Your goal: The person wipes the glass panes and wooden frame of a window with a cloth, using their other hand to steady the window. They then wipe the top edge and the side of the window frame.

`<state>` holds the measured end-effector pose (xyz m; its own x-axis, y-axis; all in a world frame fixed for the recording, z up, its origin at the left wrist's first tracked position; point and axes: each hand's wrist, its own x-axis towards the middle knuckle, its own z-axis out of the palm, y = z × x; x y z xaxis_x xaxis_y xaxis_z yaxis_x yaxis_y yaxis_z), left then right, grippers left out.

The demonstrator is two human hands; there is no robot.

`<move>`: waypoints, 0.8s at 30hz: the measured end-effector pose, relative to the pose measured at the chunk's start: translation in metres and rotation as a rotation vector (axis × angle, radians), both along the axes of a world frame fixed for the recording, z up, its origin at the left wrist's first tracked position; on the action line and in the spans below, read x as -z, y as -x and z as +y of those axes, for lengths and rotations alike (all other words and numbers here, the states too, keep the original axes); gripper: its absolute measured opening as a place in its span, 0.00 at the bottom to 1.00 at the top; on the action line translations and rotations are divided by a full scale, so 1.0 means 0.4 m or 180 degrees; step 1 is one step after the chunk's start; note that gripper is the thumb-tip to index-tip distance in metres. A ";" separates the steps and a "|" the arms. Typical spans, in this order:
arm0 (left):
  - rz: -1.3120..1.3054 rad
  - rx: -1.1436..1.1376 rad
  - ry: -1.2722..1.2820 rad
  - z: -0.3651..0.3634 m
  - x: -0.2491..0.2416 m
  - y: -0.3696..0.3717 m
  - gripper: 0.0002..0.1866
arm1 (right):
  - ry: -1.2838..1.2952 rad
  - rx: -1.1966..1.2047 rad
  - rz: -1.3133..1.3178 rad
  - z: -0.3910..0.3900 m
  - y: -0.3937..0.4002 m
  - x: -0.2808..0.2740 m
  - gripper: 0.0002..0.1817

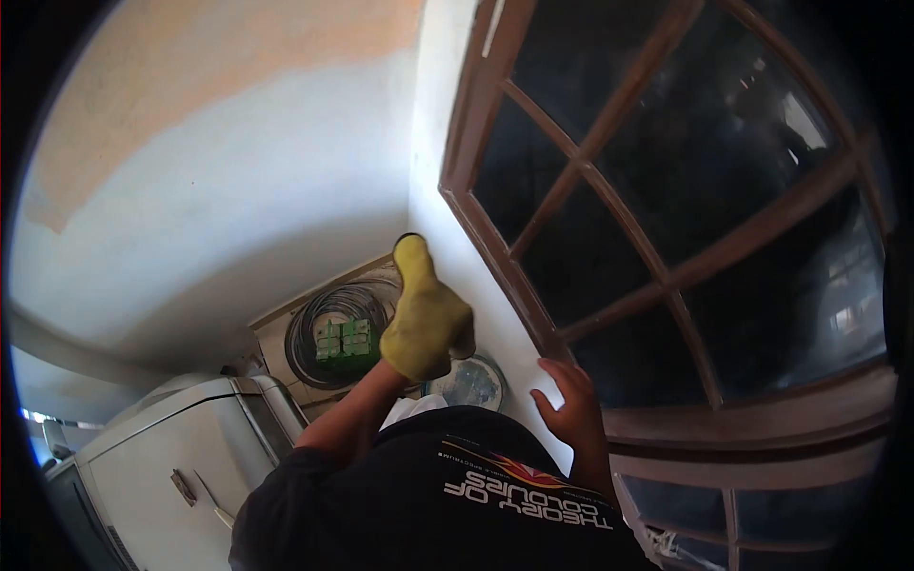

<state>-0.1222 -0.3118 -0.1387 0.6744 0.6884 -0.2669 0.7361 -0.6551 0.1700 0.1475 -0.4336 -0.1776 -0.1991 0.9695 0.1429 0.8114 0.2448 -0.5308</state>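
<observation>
My left hand (pixel 422 319), in a yellow work glove, reaches up close to the corner where two white walls meet. The gloved fingertips point upward, and a thin dark edge shows at their tip; what this edge belongs to, I cannot tell. The lower part of the glove is curled. My bare right hand (pixel 571 400) rests beside the brown window frame (pixel 533 295), near the white wall (pixel 476 257) below it. Its thumb and fingers are apart, with nothing in them.
A coil of grey cable (pixel 303 333) and a green crate-like item (pixel 345 344) lie on the floor in the corner. Close to my body stands a round bucket lid (pixel 468 384). An old white appliance (pixel 176 466) stands at lower left. Peach paint (pixel 219 67) borders the white wall area.
</observation>
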 end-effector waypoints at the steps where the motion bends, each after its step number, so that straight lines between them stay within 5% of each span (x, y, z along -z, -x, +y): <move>1: -0.0080 0.0069 0.0000 -0.004 -0.002 -0.054 0.21 | -0.0034 -0.0069 -0.0024 -0.017 0.003 0.012 0.20; 6: -0.0485 0.0410 -0.0009 -0.097 0.022 -0.297 0.22 | -0.0013 -0.0564 0.0282 -0.089 -0.037 0.128 0.17; 9: -0.0765 0.0589 0.0007 -0.157 0.045 -0.425 0.23 | 0.1279 -0.0105 0.0515 -0.138 -0.061 0.128 0.22; 13: -0.1102 0.0756 0.0109 -0.223 0.093 -0.510 0.24 | 0.1927 -0.0015 0.0910 -0.222 -0.119 0.190 0.22; 16: -0.1352 0.0873 0.0149 -0.270 0.123 -0.541 0.25 | 0.0723 0.0234 0.1497 -0.289 -0.155 0.262 0.23; 18: -0.1502 0.0972 0.0196 -0.315 0.149 -0.553 0.25 | -0.0868 0.0266 0.0226 -0.324 -0.190 0.287 0.21; 24: -0.1932 0.1397 0.0266 -0.323 0.183 -0.488 0.27 | -0.0469 0.0740 0.2567 -0.394 -0.202 0.404 0.19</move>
<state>0.0731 -0.4409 -0.2118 0.9274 0.3163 0.1995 0.1715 -0.8338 0.5247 0.2282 -0.5914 -0.3392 0.2197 0.9335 0.2833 0.2368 0.2306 -0.9438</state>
